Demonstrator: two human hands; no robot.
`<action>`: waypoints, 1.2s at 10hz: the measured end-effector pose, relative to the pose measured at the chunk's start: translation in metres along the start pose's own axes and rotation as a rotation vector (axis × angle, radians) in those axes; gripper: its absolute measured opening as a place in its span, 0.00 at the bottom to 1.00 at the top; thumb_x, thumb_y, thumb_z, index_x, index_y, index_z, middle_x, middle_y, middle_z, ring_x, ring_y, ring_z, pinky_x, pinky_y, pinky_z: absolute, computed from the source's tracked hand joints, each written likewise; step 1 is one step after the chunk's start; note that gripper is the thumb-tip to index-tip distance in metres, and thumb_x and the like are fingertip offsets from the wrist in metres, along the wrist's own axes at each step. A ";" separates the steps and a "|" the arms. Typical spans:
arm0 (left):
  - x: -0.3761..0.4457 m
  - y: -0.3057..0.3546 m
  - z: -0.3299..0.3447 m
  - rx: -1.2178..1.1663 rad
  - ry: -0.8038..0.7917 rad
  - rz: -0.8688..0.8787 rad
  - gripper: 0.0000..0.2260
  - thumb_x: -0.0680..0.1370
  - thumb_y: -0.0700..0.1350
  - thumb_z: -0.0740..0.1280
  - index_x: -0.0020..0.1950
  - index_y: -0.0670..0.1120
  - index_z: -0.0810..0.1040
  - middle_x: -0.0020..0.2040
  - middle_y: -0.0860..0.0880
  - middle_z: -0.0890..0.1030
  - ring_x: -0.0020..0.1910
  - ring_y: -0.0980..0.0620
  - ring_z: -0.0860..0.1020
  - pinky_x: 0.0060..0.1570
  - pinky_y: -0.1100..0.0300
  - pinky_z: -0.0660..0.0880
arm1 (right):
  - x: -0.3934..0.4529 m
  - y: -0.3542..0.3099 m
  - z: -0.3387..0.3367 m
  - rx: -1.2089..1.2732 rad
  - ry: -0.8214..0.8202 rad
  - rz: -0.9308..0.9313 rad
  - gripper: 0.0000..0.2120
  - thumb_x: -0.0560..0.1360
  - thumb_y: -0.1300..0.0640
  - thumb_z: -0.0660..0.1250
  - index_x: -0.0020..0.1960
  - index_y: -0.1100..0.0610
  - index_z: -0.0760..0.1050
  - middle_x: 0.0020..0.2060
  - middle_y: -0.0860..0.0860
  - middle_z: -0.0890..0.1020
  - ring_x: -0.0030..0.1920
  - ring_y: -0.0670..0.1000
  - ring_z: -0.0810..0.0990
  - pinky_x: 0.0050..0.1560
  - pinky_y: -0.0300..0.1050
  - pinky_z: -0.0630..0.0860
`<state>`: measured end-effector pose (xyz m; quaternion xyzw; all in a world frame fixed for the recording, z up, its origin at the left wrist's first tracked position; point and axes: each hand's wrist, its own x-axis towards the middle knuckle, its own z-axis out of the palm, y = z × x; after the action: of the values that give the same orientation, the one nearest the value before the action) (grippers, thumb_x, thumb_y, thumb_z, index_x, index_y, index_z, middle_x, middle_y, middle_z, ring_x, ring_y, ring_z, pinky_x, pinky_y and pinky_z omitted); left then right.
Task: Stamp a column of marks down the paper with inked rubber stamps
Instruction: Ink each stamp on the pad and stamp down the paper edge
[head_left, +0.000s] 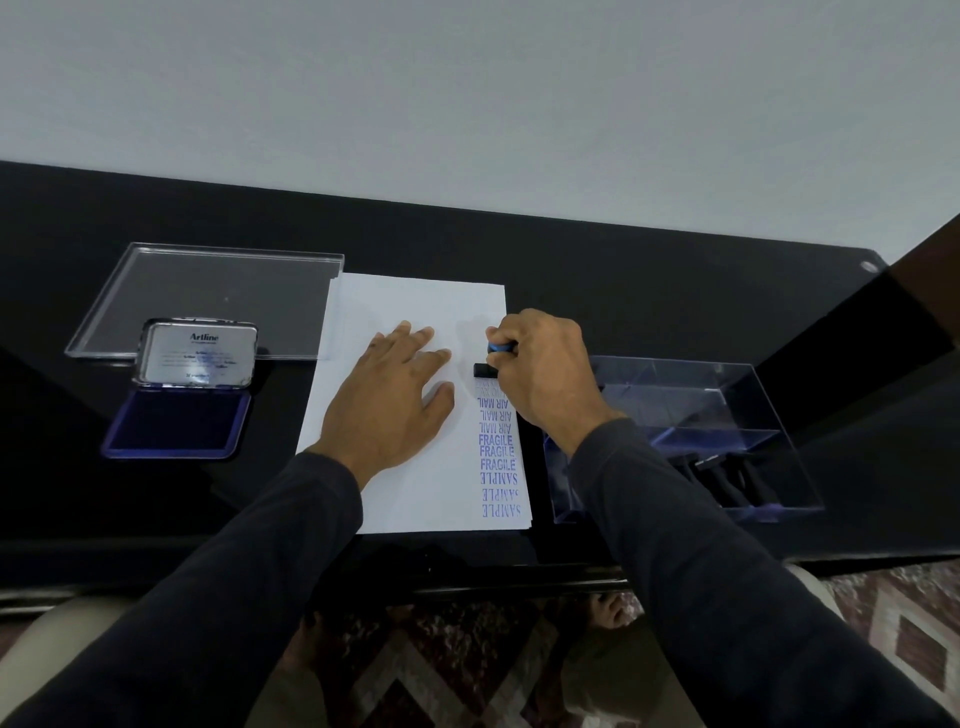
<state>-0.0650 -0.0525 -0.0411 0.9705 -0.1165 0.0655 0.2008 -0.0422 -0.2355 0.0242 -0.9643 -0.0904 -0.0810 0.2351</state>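
Note:
A white sheet of paper (395, 306) lies on the black table. Down its right edge runs a column of blue marks (497, 452) reading AIR MAIL, FRAGILE and SAMPLE. My right hand (545, 374) grips a rubber stamp (491, 364) with a blue handle top and a black base. The base sits on the paper just above the topmost mark. My left hand (395, 395) lies flat on the middle of the sheet, fingers straight and spread. An open ink pad (176, 421) with a dark blue pad and a raised silver lid stands left of the paper.
A clear plastic lid (208, 296) lies at the back left, behind the ink pad. A clear plastic box (691, 436) right of the paper holds several black stamps (727, 478). The table's near edge (467, 577) runs just below the paper.

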 end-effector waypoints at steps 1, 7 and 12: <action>0.000 0.000 0.001 0.002 0.000 -0.008 0.23 0.83 0.59 0.59 0.75 0.52 0.71 0.79 0.50 0.65 0.80 0.49 0.58 0.77 0.55 0.49 | 0.002 0.000 -0.001 0.022 0.002 0.006 0.04 0.74 0.63 0.72 0.49 0.60 0.83 0.46 0.53 0.84 0.45 0.50 0.82 0.52 0.44 0.81; 0.000 0.000 0.001 0.010 -0.002 -0.013 0.23 0.83 0.59 0.58 0.76 0.53 0.71 0.79 0.51 0.64 0.80 0.50 0.58 0.75 0.56 0.47 | 0.001 -0.001 -0.001 0.040 0.000 0.026 0.06 0.75 0.62 0.72 0.51 0.59 0.83 0.48 0.53 0.83 0.46 0.50 0.82 0.53 0.45 0.81; 0.000 0.000 0.001 -0.002 0.002 -0.007 0.23 0.83 0.58 0.58 0.76 0.52 0.71 0.80 0.51 0.64 0.80 0.50 0.57 0.77 0.55 0.48 | 0.003 0.001 -0.003 0.059 0.018 0.018 0.04 0.73 0.63 0.72 0.48 0.58 0.83 0.47 0.50 0.84 0.44 0.45 0.80 0.49 0.35 0.78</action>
<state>-0.0649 -0.0529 -0.0417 0.9706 -0.1130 0.0658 0.2022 -0.0397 -0.2368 0.0266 -0.9570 -0.0818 -0.0847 0.2652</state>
